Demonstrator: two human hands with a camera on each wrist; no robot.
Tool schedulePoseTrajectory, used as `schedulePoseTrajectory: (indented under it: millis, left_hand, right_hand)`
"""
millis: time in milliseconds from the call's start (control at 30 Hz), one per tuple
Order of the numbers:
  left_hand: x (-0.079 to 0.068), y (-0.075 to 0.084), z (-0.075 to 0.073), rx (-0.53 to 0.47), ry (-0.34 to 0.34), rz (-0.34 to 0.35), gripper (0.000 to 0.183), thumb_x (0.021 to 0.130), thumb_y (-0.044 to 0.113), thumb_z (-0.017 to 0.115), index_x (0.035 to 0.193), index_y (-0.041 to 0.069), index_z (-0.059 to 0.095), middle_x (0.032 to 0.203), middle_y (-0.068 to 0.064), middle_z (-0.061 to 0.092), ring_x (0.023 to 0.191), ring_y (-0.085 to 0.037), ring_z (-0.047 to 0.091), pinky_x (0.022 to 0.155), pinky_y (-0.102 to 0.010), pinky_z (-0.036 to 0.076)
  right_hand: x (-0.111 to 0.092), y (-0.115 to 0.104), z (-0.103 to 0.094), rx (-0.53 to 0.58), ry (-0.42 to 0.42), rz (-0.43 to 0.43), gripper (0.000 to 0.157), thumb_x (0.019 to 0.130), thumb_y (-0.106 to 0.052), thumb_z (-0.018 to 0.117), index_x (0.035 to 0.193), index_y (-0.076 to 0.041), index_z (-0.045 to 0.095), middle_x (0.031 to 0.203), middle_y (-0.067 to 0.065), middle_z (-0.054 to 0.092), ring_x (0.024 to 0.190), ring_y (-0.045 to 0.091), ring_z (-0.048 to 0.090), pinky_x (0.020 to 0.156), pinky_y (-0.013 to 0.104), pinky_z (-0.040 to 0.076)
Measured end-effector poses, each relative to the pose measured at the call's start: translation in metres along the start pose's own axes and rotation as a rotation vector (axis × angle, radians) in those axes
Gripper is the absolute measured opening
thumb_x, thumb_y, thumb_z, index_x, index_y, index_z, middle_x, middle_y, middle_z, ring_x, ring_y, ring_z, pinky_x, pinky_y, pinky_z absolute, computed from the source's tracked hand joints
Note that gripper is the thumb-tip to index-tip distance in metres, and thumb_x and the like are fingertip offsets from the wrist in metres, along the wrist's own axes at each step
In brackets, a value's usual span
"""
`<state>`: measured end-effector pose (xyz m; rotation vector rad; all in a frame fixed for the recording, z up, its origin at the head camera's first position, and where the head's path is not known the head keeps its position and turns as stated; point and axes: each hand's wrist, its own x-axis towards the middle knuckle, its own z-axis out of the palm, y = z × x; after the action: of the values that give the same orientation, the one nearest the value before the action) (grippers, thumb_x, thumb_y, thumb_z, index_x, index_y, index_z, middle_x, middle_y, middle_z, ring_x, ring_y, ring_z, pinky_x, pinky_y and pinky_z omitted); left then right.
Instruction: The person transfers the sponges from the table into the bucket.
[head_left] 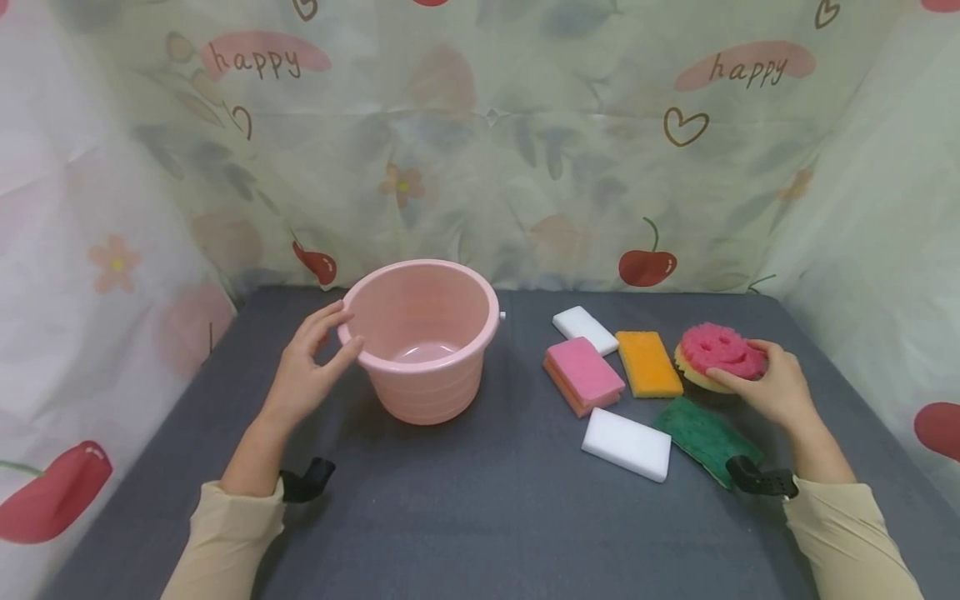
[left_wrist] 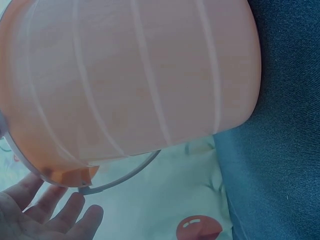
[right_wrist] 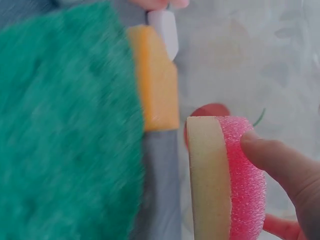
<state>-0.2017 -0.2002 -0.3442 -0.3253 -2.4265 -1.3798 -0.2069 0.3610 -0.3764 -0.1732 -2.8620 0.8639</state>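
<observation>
My right hand point(head_left: 780, 385) pinches a round two-layer sponge, pink with a smiling face over pale yellow point(head_left: 720, 354), between thumb and fingers. In the right wrist view the thumb presses the pink side of this sponge point(right_wrist: 225, 175), which is close over the table. At the left, a pink plastic bucket point(head_left: 427, 392) stands upright, its mouth facing up. My left hand point(head_left: 311, 362) rests at the bucket's left rim, fingers spread and thumb near the front edge. The left wrist view has those fingertips at the rim of the bucket point(left_wrist: 130, 85), beside its handle point(left_wrist: 125, 177).
Left of the round sponge lie an orange sponge point(head_left: 649, 365), a pink-and-orange sponge point(head_left: 587, 375), two white sponge blocks point(head_left: 628, 443) and a green scouring pad point(head_left: 705, 435). The dark cloth-covered table point(head_left: 465, 517) meets patterned curtains point(head_left: 495, 183) at the back and sides.
</observation>
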Motion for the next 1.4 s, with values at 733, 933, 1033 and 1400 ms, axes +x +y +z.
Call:
schedulePoseTrajectory:
  millis: [733, 933, 1033, 1400]
  left_hand:
    - [0.000, 0.000, 0.000, 0.002, -0.010, -0.003, 0.045, 0.087, 0.020, 0.065, 0.128, 0.005, 0.054, 0.146, -0.010, 0.039, 0.137, -0.029, 0.033, 0.110, -0.057, 0.030]
    - [-0.001, 0.000, -0.001, 0.006, -0.003, -0.006, 0.045, 0.087, 0.020, 0.065, 0.128, 0.005, 0.055, 0.146, -0.010, 0.039, 0.137, -0.029, 0.033, 0.109, -0.057, 0.031]
    - [-0.001, -0.001, -0.001, 0.004, -0.003, -0.003, 0.045, 0.087, 0.019, 0.065, 0.128, 0.005, 0.054, 0.146, -0.010, 0.039, 0.137, -0.029, 0.033, 0.109, -0.057, 0.031]
    - [0.000, -0.001, 0.000, -0.001, -0.004, -0.001, 0.045, 0.087, 0.019, 0.066, 0.128, 0.006, 0.054, 0.147, -0.009, 0.039, 0.137, -0.028, 0.033, 0.109, -0.057, 0.030]
  right_hand:
    - [-0.005, -0.112, 0.007, 0.117, -0.003, -0.228, 0.073, 0.081, -0.039, 0.069, 0.135, 0.001, 0.041, 0.137, 0.026, 0.035, 0.119, 0.041, 0.035, 0.093, 0.059, 0.043]
    - [-0.005, -0.142, 0.018, 0.193, -0.014, -0.337, 0.067, 0.080, -0.033, 0.072, 0.131, -0.002, 0.044, 0.136, 0.021, 0.038, 0.121, 0.036, 0.038, 0.097, 0.056, 0.044]
    - [-0.005, -0.157, 0.021, 0.225, -0.014, -0.380, 0.064, 0.080, -0.028, 0.073, 0.131, -0.001, 0.044, 0.137, 0.020, 0.038, 0.121, 0.035, 0.039, 0.099, 0.055, 0.042]
    - [-0.005, -0.205, 0.030, 0.313, -0.016, -0.492, 0.064, 0.076, -0.023, 0.077, 0.130, -0.005, 0.046, 0.132, 0.014, 0.043, 0.121, 0.029, 0.043, 0.098, 0.050, 0.046]
